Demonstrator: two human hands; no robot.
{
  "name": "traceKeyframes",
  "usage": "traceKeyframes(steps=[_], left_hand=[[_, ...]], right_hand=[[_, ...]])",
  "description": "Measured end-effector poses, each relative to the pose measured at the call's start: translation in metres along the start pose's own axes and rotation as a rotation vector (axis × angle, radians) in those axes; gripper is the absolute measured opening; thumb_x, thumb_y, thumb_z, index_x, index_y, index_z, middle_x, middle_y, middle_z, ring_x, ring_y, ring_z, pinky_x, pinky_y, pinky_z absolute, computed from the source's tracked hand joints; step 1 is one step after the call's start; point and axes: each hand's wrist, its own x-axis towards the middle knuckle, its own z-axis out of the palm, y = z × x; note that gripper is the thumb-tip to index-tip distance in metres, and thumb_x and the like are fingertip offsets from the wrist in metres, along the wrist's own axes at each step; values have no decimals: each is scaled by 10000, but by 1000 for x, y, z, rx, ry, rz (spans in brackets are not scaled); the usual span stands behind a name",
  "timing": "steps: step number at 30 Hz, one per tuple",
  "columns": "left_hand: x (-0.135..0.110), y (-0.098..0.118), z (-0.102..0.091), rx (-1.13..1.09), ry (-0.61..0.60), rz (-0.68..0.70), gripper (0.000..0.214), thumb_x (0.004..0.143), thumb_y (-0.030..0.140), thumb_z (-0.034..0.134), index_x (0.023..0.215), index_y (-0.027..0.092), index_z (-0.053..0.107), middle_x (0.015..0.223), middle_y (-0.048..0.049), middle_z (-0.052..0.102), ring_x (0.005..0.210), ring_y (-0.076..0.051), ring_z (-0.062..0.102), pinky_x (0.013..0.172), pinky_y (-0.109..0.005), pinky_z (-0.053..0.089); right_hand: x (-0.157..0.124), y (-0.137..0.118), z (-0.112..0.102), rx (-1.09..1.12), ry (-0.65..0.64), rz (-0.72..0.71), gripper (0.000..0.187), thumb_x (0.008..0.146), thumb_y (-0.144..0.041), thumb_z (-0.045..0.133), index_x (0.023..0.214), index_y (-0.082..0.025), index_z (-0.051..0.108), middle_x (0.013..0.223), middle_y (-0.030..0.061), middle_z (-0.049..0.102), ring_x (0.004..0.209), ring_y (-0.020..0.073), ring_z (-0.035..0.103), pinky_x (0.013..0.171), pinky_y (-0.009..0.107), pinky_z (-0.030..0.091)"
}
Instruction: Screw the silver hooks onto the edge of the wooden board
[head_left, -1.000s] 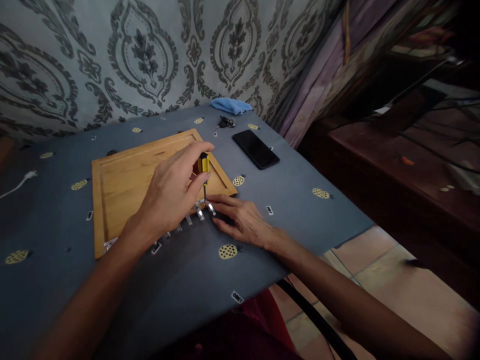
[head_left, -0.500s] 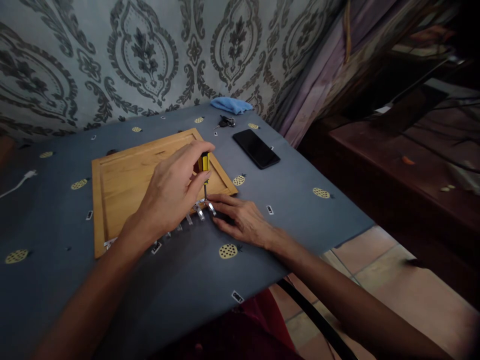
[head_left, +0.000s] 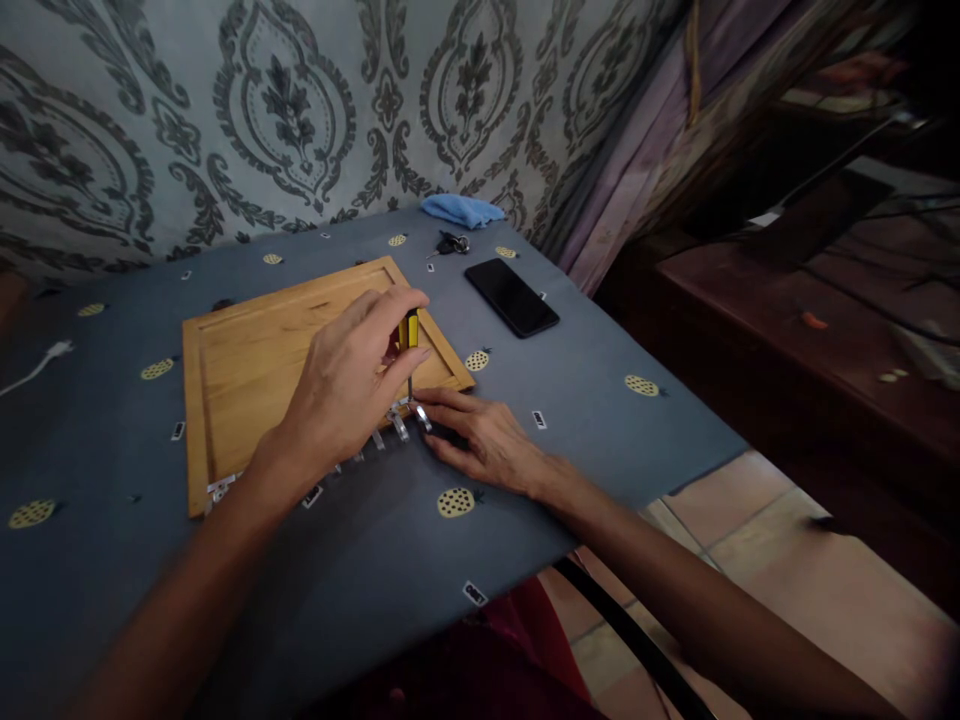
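My left hand [head_left: 337, 375] is closed around the yellow-and-black handle of a screwdriver [head_left: 412, 330]. The screwdriver stands upright, its shaft pointing down at the right end of a metal hook rail [head_left: 396, 415]. That rail lies along the near edge of a framed wooden board [head_left: 262, 365], with several shiny hooks sticking out toward me. My left hand and forearm hide the rail's middle. My right hand [head_left: 487, 440] rests at the board's near right corner, fingers closed at the rail's end beside the screwdriver tip. Any screw under the tip is too small to make out.
A black phone [head_left: 512, 297], a bunch of keys [head_left: 452, 243] and a blue cloth [head_left: 463, 210] lie behind the board on the blue tablecloth [head_left: 585, 400]. A white cable [head_left: 37, 365] is at the left. A dark red surface [head_left: 825, 310] stands at the right.
My left fingers have shifted slightly around the screwdriver handle, the thumb moving a little right and down. The right hand, the rail and the board stay in place.
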Motion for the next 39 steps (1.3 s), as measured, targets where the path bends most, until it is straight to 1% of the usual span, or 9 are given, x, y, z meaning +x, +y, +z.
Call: traceKeyframes(steps=[2,6,13,20,26,29,32,35,39], left_hand=[[0,-1,1,-33,-10,15,379,866,73,666,1228,178,636,1119,-68,734,883,-191,717,840,-355,598],[0,-1,-2,-105,-51,35,435,883,32,591,1289,188,582,1253,-81,708,1093,-223,709,962,-390,582],[2,0,-13,-35,-23,25,390,914,77,577,1290,182,576,1236,-68,698,954,-185,718,889,-356,598],[1,0,-7,-37,-50,56,380,907,54,567,1267,171,587,1226,-76,715,1039,-205,715,905,-355,596],[1,1,-5,-21,-60,25,379,912,63,563,1271,182,587,1237,-75,718,1039,-201,722,888,-351,605],[1,2,-6,-12,-65,26,389,909,49,573,1274,185,586,1243,-66,718,1094,-205,716,912,-341,601],[1,2,-6,-3,-70,33,397,906,29,578,1281,159,585,1249,-82,717,1118,-211,711,941,-342,594],[1,3,-6,3,-65,30,399,908,27,578,1286,153,588,1252,-97,717,1118,-220,712,962,-362,591],[1,2,-5,-8,-70,18,404,908,37,584,1289,171,593,1240,-92,721,1071,-215,722,938,-363,599]], right_hand=[[0,0,0,0,-1,-1,412,1014,-277,510,1385,-147,634,1430,144,647,1244,273,681,992,445,604],[0,-1,-1,-1,-2,10,410,1011,-271,520,1391,-162,629,1440,135,643,1243,268,681,999,441,599],[0,-1,-1,18,-6,5,396,1010,-258,523,1371,-148,643,1433,149,642,1244,280,678,996,464,601],[0,-1,-2,6,-14,23,401,1010,-268,532,1387,-179,635,1452,126,635,1254,264,673,1010,432,592],[1,-1,0,1,-14,28,411,1007,-274,530,1398,-190,627,1471,113,622,1258,256,670,1015,426,589],[0,0,0,3,-13,13,411,1007,-268,528,1394,-176,628,1475,123,618,1254,263,672,1010,436,592],[0,1,1,2,-3,7,410,1008,-267,524,1386,-152,634,1463,143,624,1247,277,675,995,453,601],[-1,0,0,8,-13,11,414,1010,-267,522,1394,-154,629,1473,147,615,1255,282,670,1001,466,599],[0,-1,0,13,-17,22,412,1008,-265,524,1390,-153,631,1465,140,621,1248,274,674,1008,456,596]])
